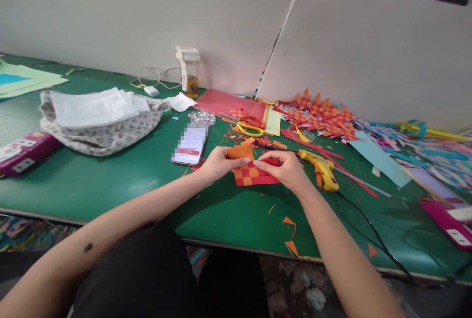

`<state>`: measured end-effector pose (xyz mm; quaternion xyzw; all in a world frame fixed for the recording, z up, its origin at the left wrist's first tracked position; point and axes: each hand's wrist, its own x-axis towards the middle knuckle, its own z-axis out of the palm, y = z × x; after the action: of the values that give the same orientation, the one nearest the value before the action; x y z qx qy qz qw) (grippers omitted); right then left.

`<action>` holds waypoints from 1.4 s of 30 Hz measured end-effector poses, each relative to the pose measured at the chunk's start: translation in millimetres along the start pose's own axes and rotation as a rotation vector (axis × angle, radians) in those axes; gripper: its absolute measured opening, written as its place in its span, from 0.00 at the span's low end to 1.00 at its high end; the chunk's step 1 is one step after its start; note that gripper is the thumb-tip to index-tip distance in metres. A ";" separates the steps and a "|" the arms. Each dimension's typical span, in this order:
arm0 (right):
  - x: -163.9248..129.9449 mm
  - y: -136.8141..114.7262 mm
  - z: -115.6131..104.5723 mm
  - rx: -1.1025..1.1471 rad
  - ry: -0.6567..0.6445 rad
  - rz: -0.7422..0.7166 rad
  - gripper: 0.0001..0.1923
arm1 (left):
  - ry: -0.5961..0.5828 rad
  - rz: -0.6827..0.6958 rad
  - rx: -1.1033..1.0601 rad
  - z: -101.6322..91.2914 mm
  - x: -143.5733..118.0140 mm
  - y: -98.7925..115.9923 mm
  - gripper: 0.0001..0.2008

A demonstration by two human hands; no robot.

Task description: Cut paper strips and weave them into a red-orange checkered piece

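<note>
Two bare hands meet on a green worktop (110, 180). The left hand (217, 163) and right hand (283, 170) each pinch a woven red-and-orange paper mat (252, 173) (grip clamped on its edges). Just beyond the mat lie yellow scissors (250, 129).

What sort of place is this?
Probably a paper-craft workbench: both hands hold a woven red-and-orange paper piece on a green table, with a yellow glue gun, scissors and finished weavings nearby.
</note>
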<state>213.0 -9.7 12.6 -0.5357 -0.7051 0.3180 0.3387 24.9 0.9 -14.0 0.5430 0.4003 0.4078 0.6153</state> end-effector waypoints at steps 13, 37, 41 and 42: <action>4.6 4.4 3.3 0.168 0.214 0.135 0.17 | -0.018 0.011 -0.040 -0.9 3.0 -1.4 0.24; 3.4 7.5 1.4 0.313 -0.096 0.173 0.14 | 0.004 0.016 -0.013 -4.8 2.6 -0.2 0.15; 2.8 8.1 3.8 0.266 -0.141 0.170 0.14 | -0.045 0.003 -0.042 -4.0 2.6 -0.7 0.15; 2.6 7.7 4.2 0.240 -0.140 0.167 0.14 | -0.059 0.000 -0.048 -4.0 2.8 -1.2 0.16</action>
<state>213.2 -5.8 4.4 -0.5246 -0.6368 0.4638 0.3228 22.2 4.8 -15.7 0.5401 0.3721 0.4010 0.6396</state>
